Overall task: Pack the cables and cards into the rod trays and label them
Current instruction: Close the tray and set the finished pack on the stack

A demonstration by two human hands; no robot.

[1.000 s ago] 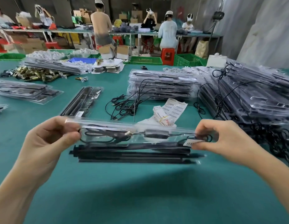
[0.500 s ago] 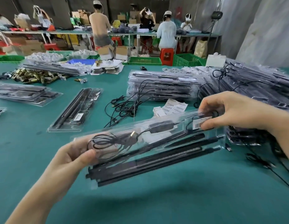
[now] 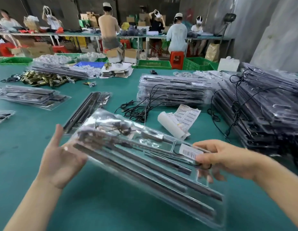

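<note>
A clear plastic rod tray with black rods and a coiled black cable inside is held in the air above the green table, tilted down to the right. A white barcode label sits on its right part. My right hand pinches the tray at the label, thumb on top and fingers underneath. My left hand supports the tray's left end with palm up and fingers straight. Loose black cables lie on the table behind the tray.
A label sheet and roll lie near the cables. Stacks of packed trays stand in the middle and at the right. One tray lies to the left, more trays and brass parts farther left. People work at tables behind.
The tray has swung round: its right end has come down toward me and its left end has risen. My left hand has let go its grip and now lies flat under the tray.
</note>
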